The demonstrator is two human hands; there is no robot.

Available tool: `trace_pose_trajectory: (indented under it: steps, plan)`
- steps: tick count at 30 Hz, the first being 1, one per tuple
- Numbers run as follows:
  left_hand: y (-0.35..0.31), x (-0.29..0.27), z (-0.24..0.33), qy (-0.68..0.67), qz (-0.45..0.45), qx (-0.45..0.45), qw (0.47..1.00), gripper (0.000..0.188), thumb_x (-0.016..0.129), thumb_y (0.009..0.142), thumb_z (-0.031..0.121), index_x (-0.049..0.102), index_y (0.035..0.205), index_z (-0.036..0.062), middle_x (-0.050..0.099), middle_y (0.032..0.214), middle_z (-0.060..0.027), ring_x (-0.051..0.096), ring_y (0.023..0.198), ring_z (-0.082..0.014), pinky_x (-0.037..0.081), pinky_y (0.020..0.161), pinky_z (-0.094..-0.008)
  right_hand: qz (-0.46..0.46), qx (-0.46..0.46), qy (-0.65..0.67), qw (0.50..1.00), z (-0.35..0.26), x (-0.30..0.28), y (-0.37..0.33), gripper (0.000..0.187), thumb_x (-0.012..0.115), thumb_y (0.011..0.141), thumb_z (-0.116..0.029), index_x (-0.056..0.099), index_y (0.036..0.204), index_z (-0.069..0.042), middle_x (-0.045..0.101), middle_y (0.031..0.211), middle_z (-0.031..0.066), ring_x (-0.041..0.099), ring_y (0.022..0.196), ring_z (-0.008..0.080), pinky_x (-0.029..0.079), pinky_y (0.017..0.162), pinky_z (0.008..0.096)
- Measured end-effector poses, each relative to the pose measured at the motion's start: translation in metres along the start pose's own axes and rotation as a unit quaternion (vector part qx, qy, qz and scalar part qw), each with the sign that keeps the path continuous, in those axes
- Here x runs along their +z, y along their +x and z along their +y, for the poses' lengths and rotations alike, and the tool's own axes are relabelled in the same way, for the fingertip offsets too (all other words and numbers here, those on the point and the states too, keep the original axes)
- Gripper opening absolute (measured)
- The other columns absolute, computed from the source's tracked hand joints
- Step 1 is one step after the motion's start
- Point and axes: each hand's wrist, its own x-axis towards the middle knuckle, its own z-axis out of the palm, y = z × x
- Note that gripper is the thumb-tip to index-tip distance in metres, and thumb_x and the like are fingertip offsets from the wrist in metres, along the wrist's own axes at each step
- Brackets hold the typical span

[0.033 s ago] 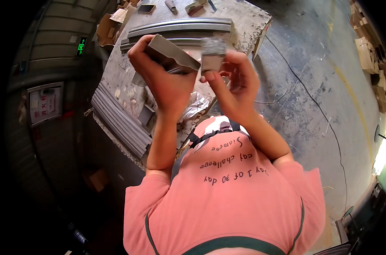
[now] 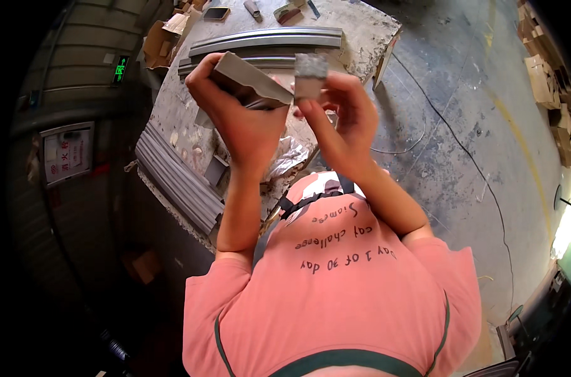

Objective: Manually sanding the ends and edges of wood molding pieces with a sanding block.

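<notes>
My left hand [image 2: 244, 129] is closed round a grey moulded strip [image 2: 251, 78], raised over the table, with a flat edge and a wavy face turned toward me. Close to that strip's right end, my right hand [image 2: 348, 119] pinches a small grey block [image 2: 310, 81] between thumb and fingers. The block has a pale smooth side and a rough, speckled top. Whether block and strip touch, I cannot tell. Behind my hands, long grey moulded strips [image 2: 266, 41] lie across the worktable [image 2: 370, 38].
More long grey strips [image 2: 179, 179] are stacked along the table's left edge, near a small grey offcut [image 2: 216, 169] and crumpled clear wrapping [image 2: 290, 155]. A phone [image 2: 216, 14] lies at the far end. An open cardboard box [image 2: 160, 44] stands beyond; a black cable [image 2: 464, 147] crosses the floor.
Both hands have shifted slightly left. The small block in my right hand has moved a little left and shows sharper, where it was blurred before.
</notes>
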Motion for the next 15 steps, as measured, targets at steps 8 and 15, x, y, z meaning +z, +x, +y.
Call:
trace_pose_trajectory:
  steps: [8,15]
  plan:
    - [0.007,-0.02,0.01,-0.03,-0.01,-0.033,0.999,0.077,0.081,0.064,-0.001,0.037,0.127,0.0041,0.039,0.114,-0.0116,0.049,0.099,-0.022,0.045,0.082,-0.031,-0.017,0.001,0.112,0.994,-0.012,0.017,-0.002,0.039,0.076,0.085,-0.002,0.054,0.117,0.003,0.071,0.1,0.0099,0.067,0.076,0.0103,0.054,0.069,0.0243]
    - [0.011,-0.035,0.002,-0.005,-0.022,0.012,1.0,0.076,0.082,0.066,0.0,0.035,0.127,0.0037,0.041,0.116,-0.0128,0.048,0.103,-0.023,0.046,0.086,-0.0324,0.034,0.055,0.131,0.989,-0.007,0.029,0.005,0.036,0.075,0.084,-0.001,0.054,0.113,0.002,0.071,0.095,0.0091,0.063,0.064,0.006,0.046,0.056,0.0183]
